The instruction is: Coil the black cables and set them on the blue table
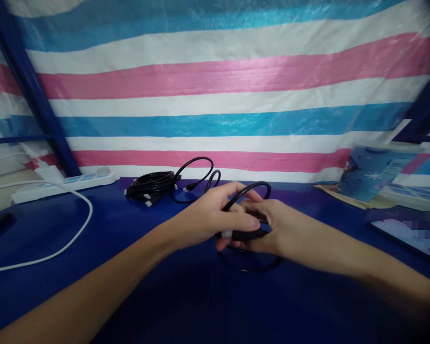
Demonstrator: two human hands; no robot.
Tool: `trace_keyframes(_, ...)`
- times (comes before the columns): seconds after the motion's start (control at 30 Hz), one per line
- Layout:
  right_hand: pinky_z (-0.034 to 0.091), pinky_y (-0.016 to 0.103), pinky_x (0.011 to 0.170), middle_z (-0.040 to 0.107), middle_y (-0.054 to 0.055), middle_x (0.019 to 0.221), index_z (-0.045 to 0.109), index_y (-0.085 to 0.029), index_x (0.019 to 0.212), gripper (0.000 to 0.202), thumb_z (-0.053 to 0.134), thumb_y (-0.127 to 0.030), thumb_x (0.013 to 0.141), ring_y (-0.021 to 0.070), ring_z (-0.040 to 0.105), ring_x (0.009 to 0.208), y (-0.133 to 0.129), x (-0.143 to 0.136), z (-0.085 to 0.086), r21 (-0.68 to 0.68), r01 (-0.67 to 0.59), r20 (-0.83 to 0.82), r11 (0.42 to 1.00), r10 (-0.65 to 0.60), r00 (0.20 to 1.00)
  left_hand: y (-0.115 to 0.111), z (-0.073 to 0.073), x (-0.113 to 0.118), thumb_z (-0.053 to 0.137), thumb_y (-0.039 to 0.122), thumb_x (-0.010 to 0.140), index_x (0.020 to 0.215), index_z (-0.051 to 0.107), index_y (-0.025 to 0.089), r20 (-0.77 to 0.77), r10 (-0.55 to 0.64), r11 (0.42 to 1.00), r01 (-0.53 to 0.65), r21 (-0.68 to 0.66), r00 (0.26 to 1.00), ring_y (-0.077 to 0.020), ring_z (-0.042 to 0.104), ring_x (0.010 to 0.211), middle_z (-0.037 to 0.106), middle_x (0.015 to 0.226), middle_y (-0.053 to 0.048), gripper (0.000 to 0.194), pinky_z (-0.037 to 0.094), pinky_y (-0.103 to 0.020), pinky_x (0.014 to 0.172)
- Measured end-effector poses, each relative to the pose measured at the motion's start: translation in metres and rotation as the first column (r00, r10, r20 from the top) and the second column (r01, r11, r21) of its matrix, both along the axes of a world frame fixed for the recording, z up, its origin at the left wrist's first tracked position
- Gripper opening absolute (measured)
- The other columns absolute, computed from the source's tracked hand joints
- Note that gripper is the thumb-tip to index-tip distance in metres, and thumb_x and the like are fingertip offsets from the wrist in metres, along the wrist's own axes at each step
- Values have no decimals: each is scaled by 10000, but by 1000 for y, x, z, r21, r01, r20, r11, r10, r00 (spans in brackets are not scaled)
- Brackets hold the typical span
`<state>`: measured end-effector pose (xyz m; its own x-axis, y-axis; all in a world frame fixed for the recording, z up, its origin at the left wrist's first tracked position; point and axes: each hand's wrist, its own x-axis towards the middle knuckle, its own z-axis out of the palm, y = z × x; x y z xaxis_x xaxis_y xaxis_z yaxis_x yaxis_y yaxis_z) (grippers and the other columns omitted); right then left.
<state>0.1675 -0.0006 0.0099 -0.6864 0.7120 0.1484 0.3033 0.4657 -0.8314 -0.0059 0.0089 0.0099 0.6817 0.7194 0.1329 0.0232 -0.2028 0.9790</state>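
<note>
Over the blue table, both my hands meet on a black cable (244, 189) with loops rising above and hanging below the fingers. My left hand (225, 215) pinches it, the thumb lying along a dark part with a small light-coloured end piece. From the right, my right hand (268, 222) curls round the same cable, some of its fingers hidden behind the left hand. A loose stretch of black cable with a connector (190, 187) runs on the table behind my left hand. Beyond it lies a pile of coiled black cables (152, 181) with several pale-tipped plugs.
A white power strip (69, 185) with a plugged-in charger stands at the back left, its white cord (89, 210) curving across the blue table (157, 291). At right are a blue packet (374, 172) and a phone-like device (404, 236). A striped sheet (215, 81) hangs behind.
</note>
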Motion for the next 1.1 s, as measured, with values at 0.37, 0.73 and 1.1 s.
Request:
trace_keyframes(0.37,414,271,511,641,31,760,510,-193,1103,435,485,-112,676,150,546,544,12,-3,-10,204,602,-305,772,-534,788,0,-4,5,565,105,645,834,525,149,149,-88,970,119,-212,985,-125,606,479,613,557,-2,198,437,-200,469)
trace_keyframes(0.73,447,357,714,642,77,903,592,-171,970,258,544,-220,721,227,592,824,28,5,-13,434,567,-174,700,-552,815,-7,-2,7,596,172,766,783,446,196,163,13,964,31,-265,986,-9,174,298,248,400,142,154,170,-146,332)
trace_keyframes(1.1,326,230,420,460,-65,497,547,-181,779,154,531,-305,868,85,411,382,-6,-21,-4,73,454,-190,888,-435,880,14,-4,0,524,182,768,884,562,205,-62,473,815,-410,408,879,-102,494,446,495,473,60,124,342,-203,468)
